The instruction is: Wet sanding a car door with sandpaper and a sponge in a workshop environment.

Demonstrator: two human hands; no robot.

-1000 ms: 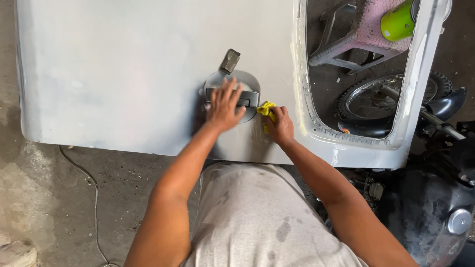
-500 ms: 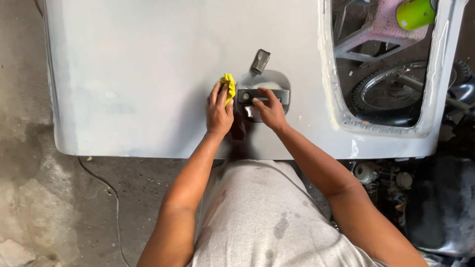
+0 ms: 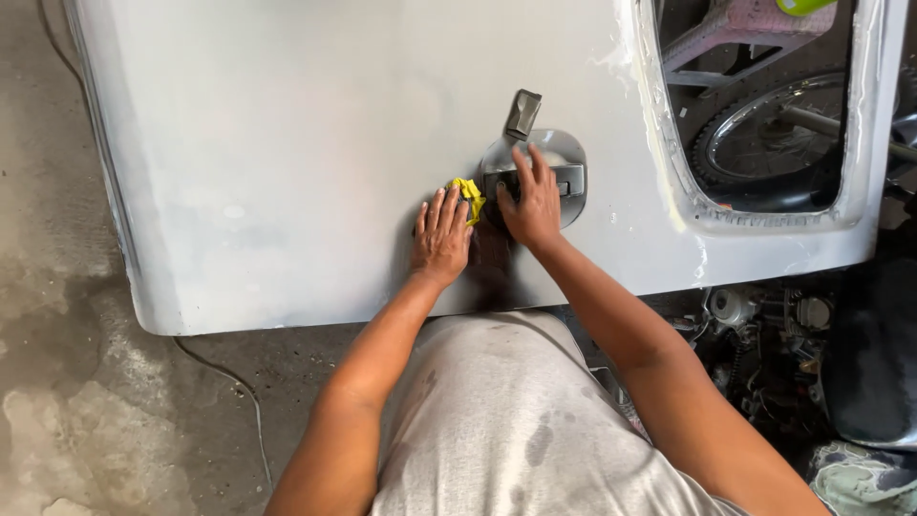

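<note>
Panel, grey and primed, lies flat across the upper frame, with a window opening at 2 o'clock. Left hand rests flat on the panel, fingers extended and open, its fingertips touching a crumpled yellow cloth at 1 o'clock of the hand. Right hand lies over the recessed door handle, fingers spread, gripping nothing visible. Handle lever stands raised at 12 o'clock of the recess. Wheel shows through the opening. Cable crosses the concrete floor at 8 o'clock.
</note>
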